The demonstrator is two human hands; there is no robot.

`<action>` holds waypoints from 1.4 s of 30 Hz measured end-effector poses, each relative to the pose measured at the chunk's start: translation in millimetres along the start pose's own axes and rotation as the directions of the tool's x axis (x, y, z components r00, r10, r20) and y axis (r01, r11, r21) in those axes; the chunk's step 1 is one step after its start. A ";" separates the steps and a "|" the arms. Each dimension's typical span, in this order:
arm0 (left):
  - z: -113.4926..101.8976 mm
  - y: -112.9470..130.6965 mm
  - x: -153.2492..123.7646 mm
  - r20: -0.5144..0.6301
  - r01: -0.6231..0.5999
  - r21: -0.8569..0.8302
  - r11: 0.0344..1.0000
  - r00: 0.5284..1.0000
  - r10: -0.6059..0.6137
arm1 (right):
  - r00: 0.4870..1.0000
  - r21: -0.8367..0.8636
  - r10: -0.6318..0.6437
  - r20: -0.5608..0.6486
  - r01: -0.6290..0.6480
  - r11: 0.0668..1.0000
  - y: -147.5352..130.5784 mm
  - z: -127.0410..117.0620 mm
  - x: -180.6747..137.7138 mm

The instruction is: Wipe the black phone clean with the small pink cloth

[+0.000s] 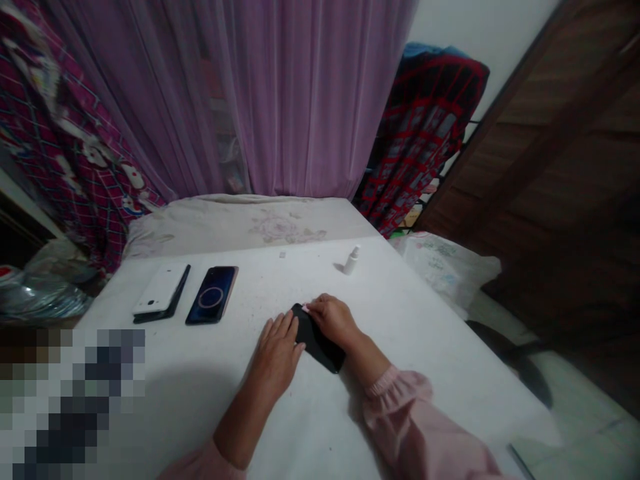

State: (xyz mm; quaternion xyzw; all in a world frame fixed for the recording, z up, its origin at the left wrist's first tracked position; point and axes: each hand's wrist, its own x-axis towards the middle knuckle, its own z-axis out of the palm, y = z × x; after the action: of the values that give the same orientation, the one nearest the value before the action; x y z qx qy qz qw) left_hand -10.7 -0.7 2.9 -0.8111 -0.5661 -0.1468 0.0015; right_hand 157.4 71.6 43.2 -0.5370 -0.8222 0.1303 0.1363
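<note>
Black phone (pixel 314 341) first: it lies flat on the white surface (pixel 400 320), near the middle, and both of your hands are on it. Your right hand (pixel 334 320) is curled over its far end, fingertips bent down onto the edge and gripping it there; whether anything thin sits under them is too small to tell. Your left hand (pixel 276 357) is open and flat, fingers stretched against the phone's left side.

To do this well, I'd judge, let the left hand do the steadying with even, light pressure so the phone cannot skate on the smooth top, and let the right fingertips work slowly from that far edge.

Left of you lie a dark phone with a ring on its screen (pixel 213 295) and, just beside it, a white device on a dark case (pixel 161 288). Far right stands a small white spray bottle (pixel 352 260).

Beyond, a pale cloth (pixel 240 223), a purple curtain (pixel 280 93), red plaid fabric (pixel 425 133) and a wooden door (pixel 550 167).
</note>
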 end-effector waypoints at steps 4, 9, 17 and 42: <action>-2.0 0.6 1.5 0.035 -0.011 0.010 1.000 0.999 0.011 | 0.999 -0.042 -0.003 0.052 0.006 0.999 -18.1 6.9 28.9; -2.6 2.6 1.5 0.011 -0.014 0.023 1.000 1.000 0.014 | 0.995 -0.018 -0.066 0.073 0.067 0.998 -23.0 8.6 44.0; -27.0 15.3 0.4 -0.074 0.089 0.048 0.995 0.994 -0.085 | 0.974 -0.026 -0.195 0.117 0.199 0.980 -6.5 -7.9 31.0; -29.1 27.1 -21.5 0.241 0.190 -0.006 0.982 0.953 -0.183 | 0.967 0.331 0.206 -0.149 -0.148 0.932 1.2 5.1 -44.3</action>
State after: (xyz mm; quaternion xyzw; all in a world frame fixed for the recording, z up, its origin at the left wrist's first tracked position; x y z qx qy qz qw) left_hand 0.5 -35.1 30.1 -0.7658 -0.6340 -0.0557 -0.0922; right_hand 173.6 31.0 34.4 -0.5898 -0.7227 0.2232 0.2829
